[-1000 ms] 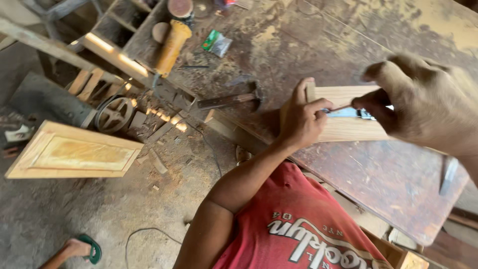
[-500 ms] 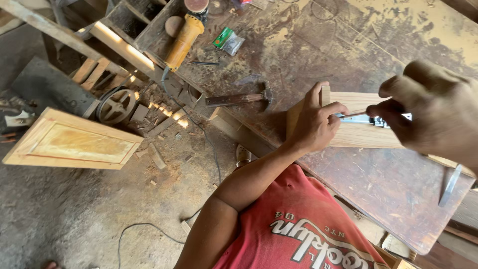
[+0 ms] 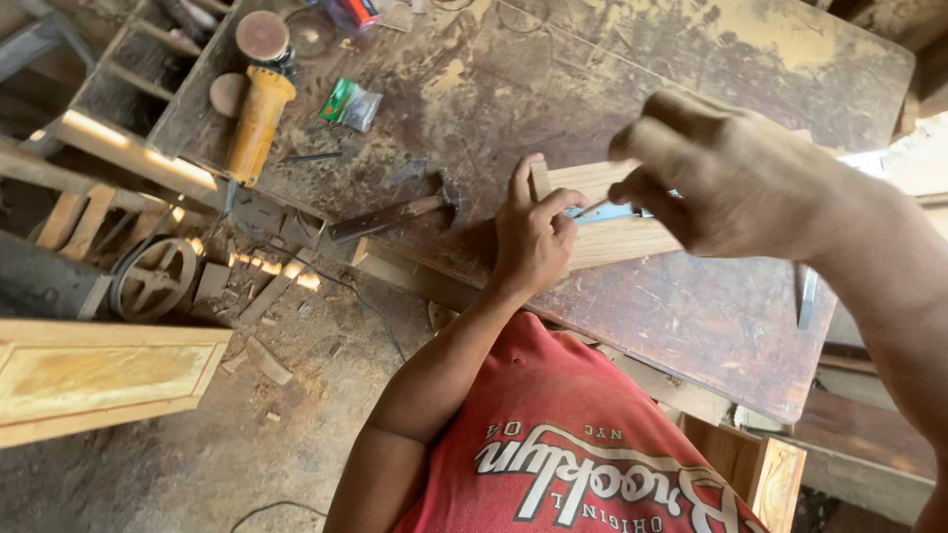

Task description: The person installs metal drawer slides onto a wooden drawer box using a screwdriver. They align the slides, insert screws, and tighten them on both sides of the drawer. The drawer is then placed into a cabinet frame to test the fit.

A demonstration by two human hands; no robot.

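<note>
A pale wooden block (image 3: 617,242) lies flat on the stained workbench (image 3: 691,326). My left hand (image 3: 533,237) presses on the block's left end, fingers curled over its edge. My right hand (image 3: 731,178) hovers close to the camera over the block's middle, pinching a thin pointed tool (image 3: 592,208) whose tip rests on the wood beside a small blue-silver strip (image 3: 610,213). The hand hides the rest of the tool and the block's right part. My red shirt (image 3: 573,434) fills the bottom of the view.
A hammer (image 3: 395,212) lies left of the block. A yellow angle grinder (image 3: 255,118) and a green packet (image 3: 351,104) sit farther back. A metal blade (image 3: 805,296) rests at the right. On the dusty floor are a framed wooden panel (image 3: 99,380) and a wheel (image 3: 153,278).
My right hand has shifted left over the block and looms larger. My left hand keeps its hold on the block's end. The view has tilted slightly toward the bench.
</note>
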